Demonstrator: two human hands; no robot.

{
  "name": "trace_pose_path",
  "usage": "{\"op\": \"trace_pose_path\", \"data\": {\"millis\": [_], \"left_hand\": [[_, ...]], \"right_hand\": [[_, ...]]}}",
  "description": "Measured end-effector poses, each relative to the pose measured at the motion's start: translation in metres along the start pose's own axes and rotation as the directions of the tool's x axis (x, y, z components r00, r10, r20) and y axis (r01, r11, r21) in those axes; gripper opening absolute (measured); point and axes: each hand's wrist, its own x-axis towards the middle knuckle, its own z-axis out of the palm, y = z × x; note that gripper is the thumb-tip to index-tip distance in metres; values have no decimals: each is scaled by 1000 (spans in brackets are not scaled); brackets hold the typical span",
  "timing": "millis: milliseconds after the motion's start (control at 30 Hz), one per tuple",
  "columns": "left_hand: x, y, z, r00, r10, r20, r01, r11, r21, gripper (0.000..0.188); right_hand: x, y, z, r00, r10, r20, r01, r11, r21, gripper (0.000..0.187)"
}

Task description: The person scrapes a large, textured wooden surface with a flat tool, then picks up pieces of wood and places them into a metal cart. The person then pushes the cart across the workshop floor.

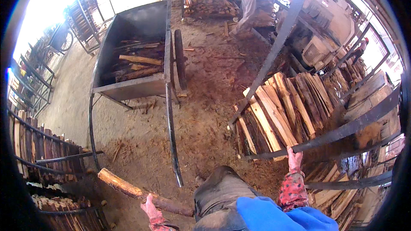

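A split log (117,182) with pale wood on top and dark bark slants across the lower left, my left hand (150,208) closed on it near its middle. My right hand (294,159) is closed over the dark metal bar (319,144) of a rack on the right. Its fingertips are right by the lower end of a pale piece of split firewood (274,117). Many such pieces lean side by side in that rack. Red patterned sleeves cover both my forearms.
A metal handcart (128,84) with several firewood pieces (139,60) in it stands ahead, its handles (171,145) reaching toward me. More stacked wood (43,145) is at left. A person (248,4) stands far ahead near machinery (321,38). Wood scraps litter the dirt floor (132,132).
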Motion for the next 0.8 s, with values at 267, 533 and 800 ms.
{"op": "trace_pose_path", "data": {"millis": [267, 533, 800], "left_hand": [[22, 30, 71, 994, 34, 99, -36, 999, 17, 31], [43, 60, 153, 994, 30, 101, -29, 1000, -4, 35], [46, 68, 262, 987, 33, 155, -28, 999, -29, 23]], "right_hand": [[-8, -9, -5, 996, 87, -15, -87, 995, 40, 36], [-17, -14, 3, 998, 47, -40, -47, 999, 7, 30], [-23, -19, 7, 992, -29, -123, 23, 998, -55, 34]]}}
